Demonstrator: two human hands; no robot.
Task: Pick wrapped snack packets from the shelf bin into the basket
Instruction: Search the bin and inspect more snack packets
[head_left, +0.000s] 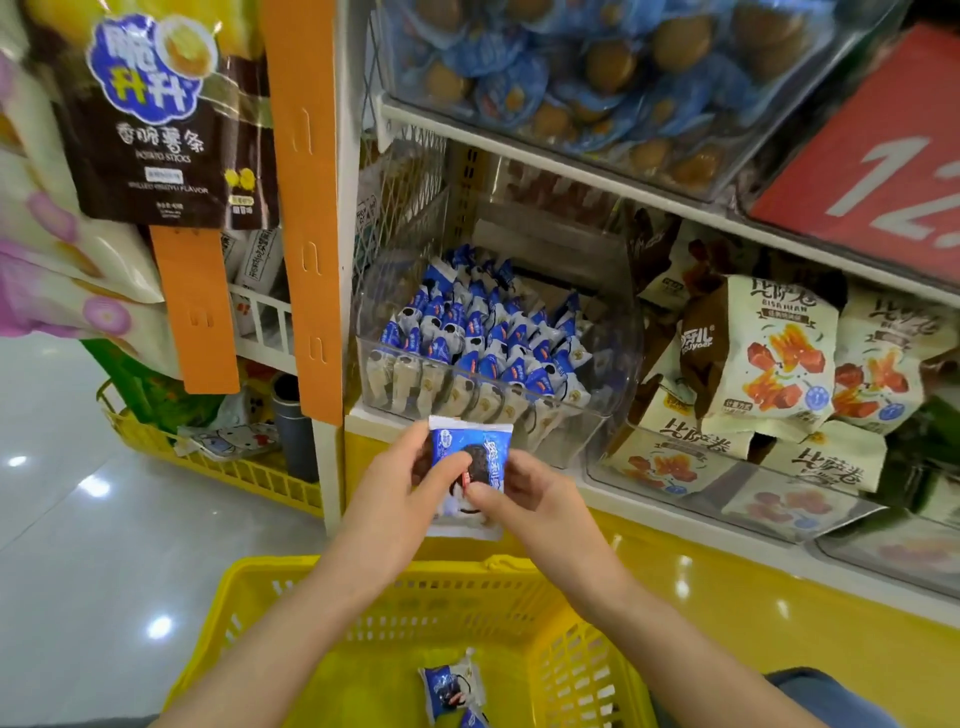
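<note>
My left grip (395, 488) and right grip (535, 493) both pinch one blue cookie packet (467, 441) above the far rim of the yellow basket (291, 566); let go here, it may fall outside.

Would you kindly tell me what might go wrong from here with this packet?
1. The left hand and right hand pinch the packet near the far rim of the basket; released now, it may catch the rim or fall outside.
2. The bin is packed tight; the next reach might drag neighbouring packets over its front wall.
</note>
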